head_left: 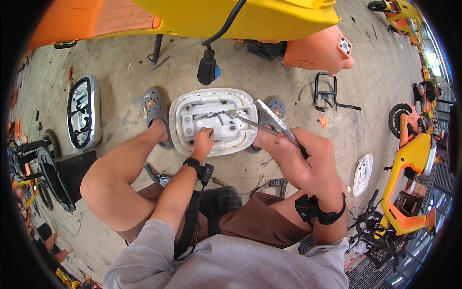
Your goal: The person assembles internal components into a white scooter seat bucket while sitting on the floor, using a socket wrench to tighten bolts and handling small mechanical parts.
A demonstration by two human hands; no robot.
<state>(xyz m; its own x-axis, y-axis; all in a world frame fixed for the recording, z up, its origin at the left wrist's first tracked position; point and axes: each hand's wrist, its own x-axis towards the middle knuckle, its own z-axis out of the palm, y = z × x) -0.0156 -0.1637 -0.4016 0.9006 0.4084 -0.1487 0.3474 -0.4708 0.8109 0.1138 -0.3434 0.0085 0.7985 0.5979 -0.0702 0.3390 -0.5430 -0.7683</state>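
A white moulded plastic part [222,137] with an oval outline lies between my feet, with metal fittings and dark rods inside. My left hand [202,142] is at its lower left, fingers curled around a small dark piece I cannot make out. My right hand [308,159] is closed on a tool with a knurled silver bar [269,114] and a thin metal shaft [252,124], which reaches to the middle of the white part. Whether these are one tool or two I cannot tell.
A yellow-orange scooter body [240,17] stands ahead, with a hanging cable plug [206,71]. A padded ring-shaped part [95,118] and black tub [72,178] lie left. A black bracket [328,93], white panel [362,176] and scooters [406,168] are right.
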